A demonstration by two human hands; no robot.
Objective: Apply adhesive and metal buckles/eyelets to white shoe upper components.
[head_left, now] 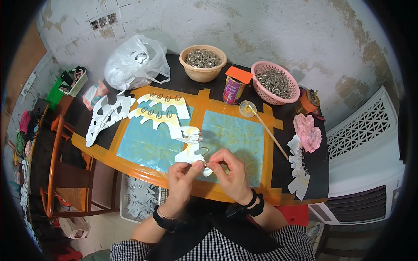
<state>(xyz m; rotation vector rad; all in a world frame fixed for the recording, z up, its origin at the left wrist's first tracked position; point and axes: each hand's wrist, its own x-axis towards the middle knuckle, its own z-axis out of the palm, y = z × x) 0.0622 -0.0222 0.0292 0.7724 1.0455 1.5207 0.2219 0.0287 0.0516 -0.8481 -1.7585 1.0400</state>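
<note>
Head cam: forearms are angled inward, and a white scalloped cut-out (187, 154) is held over the taped-down blue sheeting (235, 143), pinched by the left hand (179, 177) and, near a metal ring (208, 151), by the right hand's (232, 176) thumb and forefinger. Lettering's printed on the purple can (232, 91).

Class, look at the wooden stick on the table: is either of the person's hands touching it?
No: the wooden stick lies apart from the left hand and right hand, which meet at a white piece.
</note>
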